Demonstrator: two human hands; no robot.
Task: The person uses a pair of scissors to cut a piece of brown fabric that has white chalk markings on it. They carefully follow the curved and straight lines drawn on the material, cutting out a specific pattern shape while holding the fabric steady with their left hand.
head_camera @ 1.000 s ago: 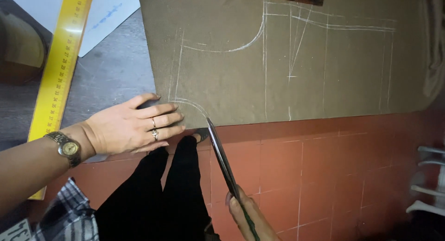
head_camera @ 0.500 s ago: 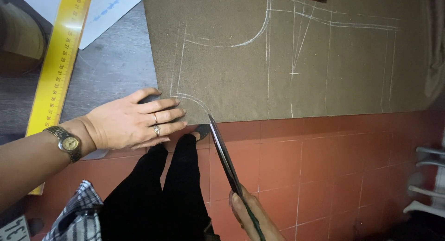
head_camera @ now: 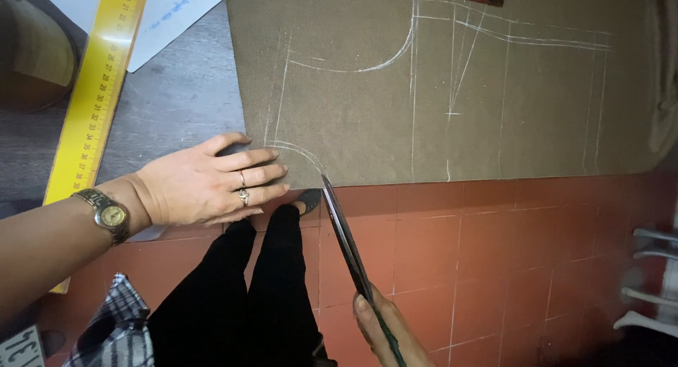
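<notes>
Two hands work at the near edge of a piece of olive-brown fabric chalked with white pattern lines, which lies on a dark wooden table and overhangs its edge above a red tiled floor. The left hand lies flat, fingers loosely spread, pressing the fabric's lower left corner at about 9 o'clock from the scissors' tip; it wears rings and a gold wristwatch. The right hand sits at 6 o'clock, low in the view and partly cut off, closed around the handles of long dark scissors — how the fingers sit in the handles cannot be told. The blades slant up toward 11 o'clock, and the tip meets the fabric's edge just beside the curved chalk line at the corner; the blades look nearly together.

Against the frames from a second and half a second ago, little differs: the left hand has slid slightly toward the fabric, fingertips now nearer the curved line, and the scissors hold much the same slant with the tip at the same spot on the edge.

A yellow ruler lies at 10 o'clock, well apart from the fabric, with white paper beside it — black trouser legs show below the table edge.
</notes>
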